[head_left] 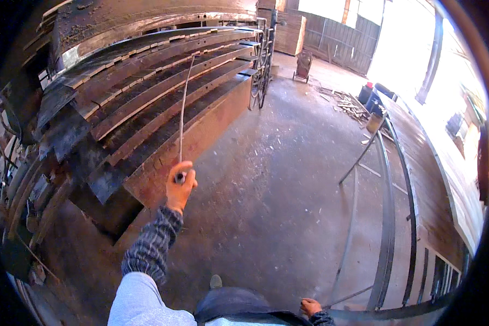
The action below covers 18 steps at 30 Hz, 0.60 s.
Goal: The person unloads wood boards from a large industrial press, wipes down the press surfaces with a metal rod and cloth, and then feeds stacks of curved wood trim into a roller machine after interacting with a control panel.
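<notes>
My left hand [180,187] is stretched forward with its fingers wrapped round the dark end of a long thin metal rod [183,111]. The rod points up and away from me. Its bent far tip reaches in front of a tall stack of wide metal press plates [174,76], and I cannot tell whether it touches them. Pale strips of board edge show between some of the plates. Low at the bottom edge, my right hand [310,307] hangs beside my body with its fingers curled in and nothing seen in them.
On the right a metal-framed table [418,168] with a wooden sheet on top stretches away, its slanting legs reaching onto the floor. Pipes and hoses [263,60] line the press's far end. Further back are a hand cart [303,67], scattered wood scraps [348,106] and a board stack [288,32].
</notes>
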{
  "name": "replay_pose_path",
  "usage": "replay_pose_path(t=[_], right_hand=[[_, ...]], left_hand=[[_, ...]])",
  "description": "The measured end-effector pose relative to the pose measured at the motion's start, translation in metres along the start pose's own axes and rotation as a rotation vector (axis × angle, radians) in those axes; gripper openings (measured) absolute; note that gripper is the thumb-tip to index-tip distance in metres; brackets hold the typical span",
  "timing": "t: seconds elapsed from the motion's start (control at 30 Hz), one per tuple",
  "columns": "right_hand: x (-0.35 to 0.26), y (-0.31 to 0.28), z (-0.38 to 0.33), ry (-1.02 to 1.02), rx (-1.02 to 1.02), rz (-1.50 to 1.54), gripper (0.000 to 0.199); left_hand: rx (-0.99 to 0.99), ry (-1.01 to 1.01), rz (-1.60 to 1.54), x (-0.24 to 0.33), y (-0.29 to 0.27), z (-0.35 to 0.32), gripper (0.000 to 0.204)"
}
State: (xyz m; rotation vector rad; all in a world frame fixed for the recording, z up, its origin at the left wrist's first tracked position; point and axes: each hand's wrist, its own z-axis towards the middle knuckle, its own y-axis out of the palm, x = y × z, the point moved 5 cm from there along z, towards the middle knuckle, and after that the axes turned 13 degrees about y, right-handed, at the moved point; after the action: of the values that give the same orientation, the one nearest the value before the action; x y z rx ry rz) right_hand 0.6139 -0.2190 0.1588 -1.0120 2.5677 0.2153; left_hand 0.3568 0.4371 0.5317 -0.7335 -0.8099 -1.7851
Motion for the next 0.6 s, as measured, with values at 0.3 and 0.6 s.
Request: replay_pose_path(t=[0.3, 0.6], right_hand=[[0.097, -0.132, 0.068, 0.225, -0.344, 0.103, 0.027], [0.126, -0.169, 0.089, -0.122, -0.042, -0.572, 0.022]], left_hand=[[0.374, -0.272, -0.012, 0.068, -0.03, -0.171, 0.01], [0.473, -0.629, 0.322, 0.037, -0.103, -0.328, 0.016]])
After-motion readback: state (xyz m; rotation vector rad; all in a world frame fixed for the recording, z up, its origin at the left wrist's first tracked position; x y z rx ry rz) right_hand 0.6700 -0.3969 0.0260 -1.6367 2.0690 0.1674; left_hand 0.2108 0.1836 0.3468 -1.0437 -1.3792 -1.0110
